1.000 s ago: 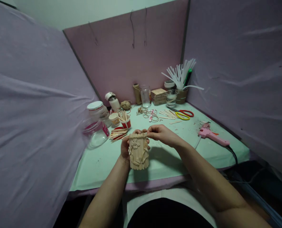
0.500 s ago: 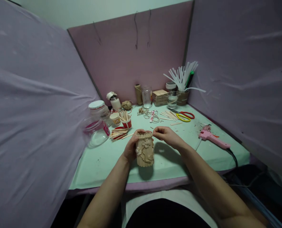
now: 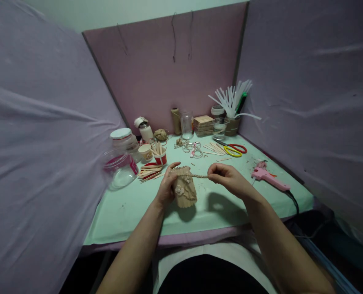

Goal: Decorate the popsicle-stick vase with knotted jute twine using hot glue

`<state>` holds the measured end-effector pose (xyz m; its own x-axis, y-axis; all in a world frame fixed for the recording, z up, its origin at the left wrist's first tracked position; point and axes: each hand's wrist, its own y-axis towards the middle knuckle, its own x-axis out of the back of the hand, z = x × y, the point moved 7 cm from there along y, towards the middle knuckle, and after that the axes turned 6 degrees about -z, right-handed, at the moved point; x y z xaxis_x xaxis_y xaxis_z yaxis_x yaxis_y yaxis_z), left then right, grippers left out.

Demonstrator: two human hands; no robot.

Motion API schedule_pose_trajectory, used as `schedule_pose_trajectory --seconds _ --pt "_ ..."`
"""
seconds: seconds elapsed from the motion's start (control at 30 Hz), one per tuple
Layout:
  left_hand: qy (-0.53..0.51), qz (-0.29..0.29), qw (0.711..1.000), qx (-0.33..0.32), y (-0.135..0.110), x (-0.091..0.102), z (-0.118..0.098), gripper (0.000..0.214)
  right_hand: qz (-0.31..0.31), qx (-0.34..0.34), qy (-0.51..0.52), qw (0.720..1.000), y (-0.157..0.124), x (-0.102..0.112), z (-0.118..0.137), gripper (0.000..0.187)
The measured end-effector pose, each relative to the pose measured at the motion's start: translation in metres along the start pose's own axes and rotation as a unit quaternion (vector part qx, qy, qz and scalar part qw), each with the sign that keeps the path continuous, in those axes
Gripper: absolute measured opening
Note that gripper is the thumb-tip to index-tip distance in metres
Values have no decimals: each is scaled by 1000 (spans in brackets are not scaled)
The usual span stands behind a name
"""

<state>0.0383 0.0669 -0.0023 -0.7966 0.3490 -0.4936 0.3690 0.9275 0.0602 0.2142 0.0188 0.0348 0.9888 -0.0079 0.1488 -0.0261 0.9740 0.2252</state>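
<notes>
Above the green tabletop (image 3: 123, 220), left hand (image 3: 166, 186) clasps wooden cup (image 3: 186, 200) from the left; right hand (image 3: 227, 179) pinches braid (image 3: 200, 176).

Container (image 3: 185, 193): clad in pale wooden sticks (image 3: 185, 203), scalloped along the bottom; bears whitish flowers (image 3: 179, 190) and raised stems (image 3: 191, 197); held aloft, tilts slightly, top leaning left.
Braid (image 3: 199, 176): tan, thin; stretches straight, nearly level, across the container's upper part and beyond its right side.
</notes>
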Motion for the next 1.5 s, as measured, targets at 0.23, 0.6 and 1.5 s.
schedule_pose_trajectory --seconds 0.23,0.6,1.5 --pt "-1 -4 1000 2 -1 0 0 58 89 35 -117 988 -33 -20 5 14" --pt "-50 82 994 51 -8 -7 -7 68 -226 -116 -589 767 -56 169 -63 32" --pt "-92 98 991 27 -7 2 -3 66 -205 -15 -18 979 -98 35 -1 44"
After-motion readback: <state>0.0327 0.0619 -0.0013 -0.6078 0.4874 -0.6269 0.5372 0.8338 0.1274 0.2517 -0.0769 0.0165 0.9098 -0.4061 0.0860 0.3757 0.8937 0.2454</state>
